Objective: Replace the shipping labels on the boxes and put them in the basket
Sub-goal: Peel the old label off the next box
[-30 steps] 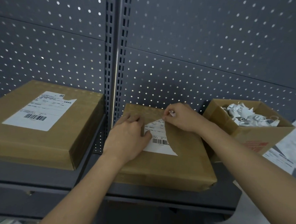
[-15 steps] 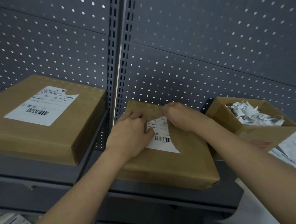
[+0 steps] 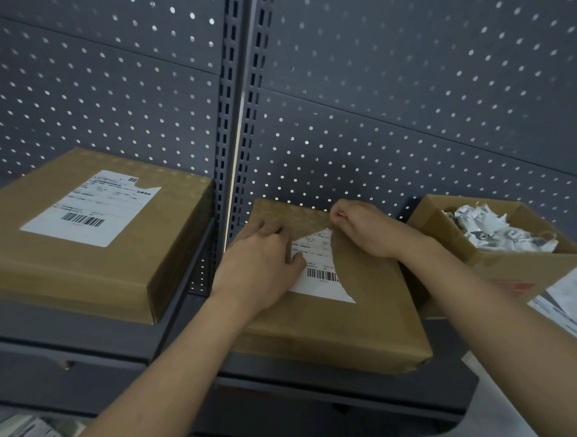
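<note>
Currently, the box (image 3: 358, 322) lies flat on the shelf (image 3: 338, 384), in front of the pegboard (image 3: 386, 106). Its label (image 3: 318, 270) sits on the top face, barcode toward the near edge. The right portion of the label ends at a curved brown edge. The left hand (image 3: 258, 267) rests flat on the box top, its fingers (image 3: 273, 229) extended and the thumb on the label's left part. The right hand (image 3: 363, 229) is at the label's upper right, its fingers (image 3: 339, 217) curled and pinching the label edge. A second box (image 3: 77, 274) lies well to the left on the shelf; its label (image 3: 90, 208) has a torn upper right corner. An open carton (image 3: 512, 263) just to the right holds crumpled paper scraps (image 3: 493, 229).
</note>
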Tool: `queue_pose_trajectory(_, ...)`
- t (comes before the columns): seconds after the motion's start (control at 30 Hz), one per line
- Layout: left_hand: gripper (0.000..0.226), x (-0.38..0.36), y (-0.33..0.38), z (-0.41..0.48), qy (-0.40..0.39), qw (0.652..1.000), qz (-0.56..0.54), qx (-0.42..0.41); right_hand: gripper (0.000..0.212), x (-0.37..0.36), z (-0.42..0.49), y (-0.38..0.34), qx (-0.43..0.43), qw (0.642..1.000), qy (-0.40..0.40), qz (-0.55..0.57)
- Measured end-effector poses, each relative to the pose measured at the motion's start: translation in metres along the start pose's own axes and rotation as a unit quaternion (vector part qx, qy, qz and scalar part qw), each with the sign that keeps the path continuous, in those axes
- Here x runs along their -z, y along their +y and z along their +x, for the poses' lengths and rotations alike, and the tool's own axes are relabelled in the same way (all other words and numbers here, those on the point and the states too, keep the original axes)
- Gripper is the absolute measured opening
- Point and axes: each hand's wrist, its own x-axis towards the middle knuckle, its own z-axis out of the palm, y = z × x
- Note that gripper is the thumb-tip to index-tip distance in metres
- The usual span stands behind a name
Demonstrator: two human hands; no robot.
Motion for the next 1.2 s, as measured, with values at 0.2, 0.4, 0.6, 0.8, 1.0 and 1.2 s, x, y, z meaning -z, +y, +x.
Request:
queue_pose_trajectory(0.2, 0.048, 0.001, 0.000, 0.000, -0.011, 1.000, -0.008, 0.007, 0.020, -0.005, -0.006, 0.000, 0.031, 0.998, 0.042, 0.023)
queue_pose_trajectory(0.4, 0.048, 0.003, 0.001, 0.000, -0.013, 1.000, 0.002, -0.002, 0.013, -0.013, 0.001, -0.007, 0.020, 0.997, 0.079, 0.016)
queue_pose_trajectory(0.6, 0.051, 0.001, 0.000, 0.000, -0.019, 1.000, -0.005, 0.002, 0.016, -0.022, 0.002, -0.017, -0.004, 0.993, 0.042, -0.108)
queue_pose_trajectory(0.8, 0.041, 0.000, -0.005, 0.002, -0.001, 1.000, -0.025, -0.015, 0.016, -0.016, 0.002, -0.011, -0.027, 1.000, 0.011, 0.005)
queue_pose_trajectory(1.0, 0.046, 0.010, -0.010, 0.005, -0.060, 0.997, -0.039, -0.042, 0.025, -0.010, -0.007, -0.003, -0.009, 0.996, 0.032, 0.078)
queue_pose_trajectory(1.2, 0.048, 0.003, -0.015, 0.002, -0.030, 0.998, -0.026, -0.049, 0.020, -0.015, -0.009, -0.003, 0.028, 0.996, 0.062, 0.053)
